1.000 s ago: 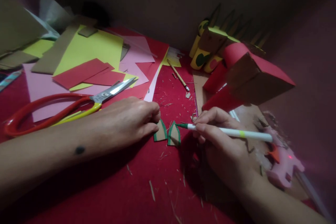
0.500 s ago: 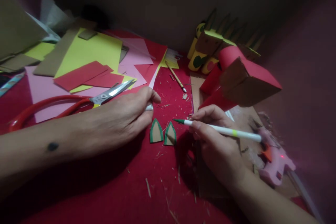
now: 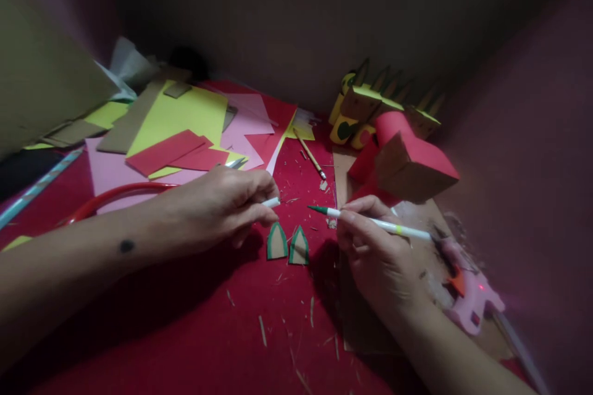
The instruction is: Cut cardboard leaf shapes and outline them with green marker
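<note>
My right hand (image 3: 375, 247) grips a white marker (image 3: 382, 224) whose green tip points left, apart from the paper pieces. Pinched in the fingers of my left hand (image 3: 245, 200) is a small white marker cap (image 3: 270, 202), partly hidden. Between and just below the hands, two small cardboard arches lie side by side on the red cloth: a left arch (image 3: 277, 244) and a right arch (image 3: 299, 248), both with green borders and pointed tops. Red-handled scissors (image 3: 125, 191) lie behind my left forearm, largely covered by it.
Coloured paper sheets (image 3: 185, 111) and cardboard scraps pile up at the back left. A pencil (image 3: 309, 154) lies among shavings. At right stand a red paper-and-cardboard model (image 3: 414, 163) and yellow paper rolls (image 3: 345, 129). A pink glue gun (image 3: 475, 299) with a glowing red light lies on cardboard.
My left hand has turned slightly, so more of the white cap shows. The marker's tip remains above the arches, slightly farther from them. The whole view has shifted a little.
</note>
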Demonstrator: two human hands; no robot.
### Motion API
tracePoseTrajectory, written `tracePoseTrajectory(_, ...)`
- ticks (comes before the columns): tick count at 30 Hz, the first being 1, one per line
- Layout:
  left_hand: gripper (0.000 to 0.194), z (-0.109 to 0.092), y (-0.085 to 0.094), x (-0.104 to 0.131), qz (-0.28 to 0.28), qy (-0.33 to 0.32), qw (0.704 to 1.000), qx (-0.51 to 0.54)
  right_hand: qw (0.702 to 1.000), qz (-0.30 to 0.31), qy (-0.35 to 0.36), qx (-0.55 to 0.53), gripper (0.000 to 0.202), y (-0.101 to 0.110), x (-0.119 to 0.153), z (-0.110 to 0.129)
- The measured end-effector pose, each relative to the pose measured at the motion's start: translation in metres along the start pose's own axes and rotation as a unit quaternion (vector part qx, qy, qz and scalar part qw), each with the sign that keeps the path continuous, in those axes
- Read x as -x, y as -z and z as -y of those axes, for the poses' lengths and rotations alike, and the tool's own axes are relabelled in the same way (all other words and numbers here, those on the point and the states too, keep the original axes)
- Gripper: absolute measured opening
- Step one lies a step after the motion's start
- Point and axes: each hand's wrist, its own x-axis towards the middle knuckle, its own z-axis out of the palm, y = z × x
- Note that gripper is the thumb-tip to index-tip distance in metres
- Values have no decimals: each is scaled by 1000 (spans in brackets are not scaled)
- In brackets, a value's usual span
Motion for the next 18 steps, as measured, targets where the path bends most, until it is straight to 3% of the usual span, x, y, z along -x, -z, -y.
tracePoseTrajectory(5, 24, 4, -1, 0, 14, -30, 999, 17, 999, 13, -39, -29, 21, -4, 4, 6)
tracePoseTrajectory(10, 26, -3, -3, 2, 23, -19, 999, 30, 997, 15, -66, -44, 19, -5, 9, 3)
tracePoseTrajectory(18, 24, 3, -7, 1, 29, -51, 998, 13, 995, 50, -76, -39, 18, -3, 9, -4)
